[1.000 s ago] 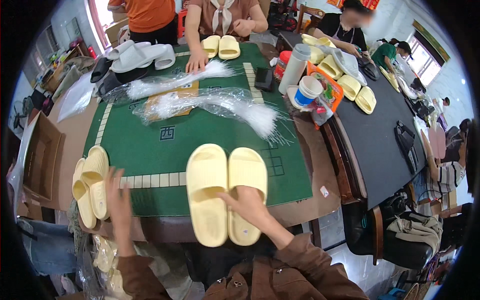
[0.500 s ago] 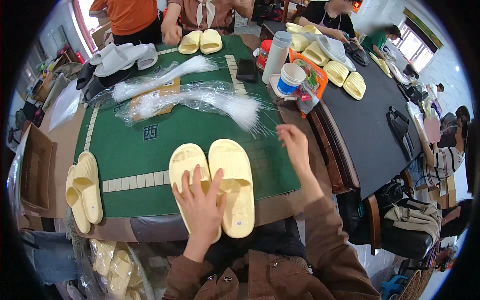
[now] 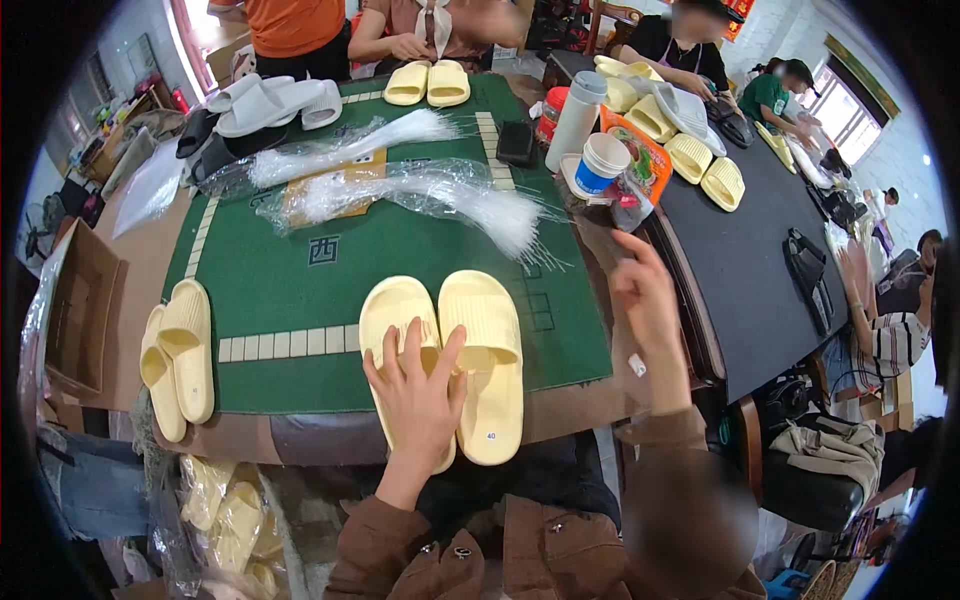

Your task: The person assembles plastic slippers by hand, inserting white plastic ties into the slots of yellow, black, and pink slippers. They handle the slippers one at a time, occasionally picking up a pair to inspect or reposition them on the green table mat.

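A pair of pale yellow slippers stands side by side at the mat's near edge, heels overhanging it: a left slipper [image 3: 398,310] and a right slipper [image 3: 490,400], with a small label on the right one's insole. My left hand [image 3: 418,390] lies over the left slipper, fingers spread across its strap edge and thumb toward the right slipper. It does not wrap round the shoe. To the right of the pair, over the table edge, my right hand [image 3: 645,290] is raised with the index finger stretched out and the others loosely bent. Nothing shows in it.
Clear plastic bags with white plastic strands [image 3: 450,205] lie across the green mat [image 3: 290,385]. Another yellow pair [image 3: 185,350] rests at the left edge. A cup [image 3: 600,165] and bottle [image 3: 577,120] stand right. Other people work around a dark table [image 3: 700,250].
My right hand has moved rightward, away from the slippers, and its index finger is now stretched out. My left hand stays on the left slipper. The view has shifted slightly.
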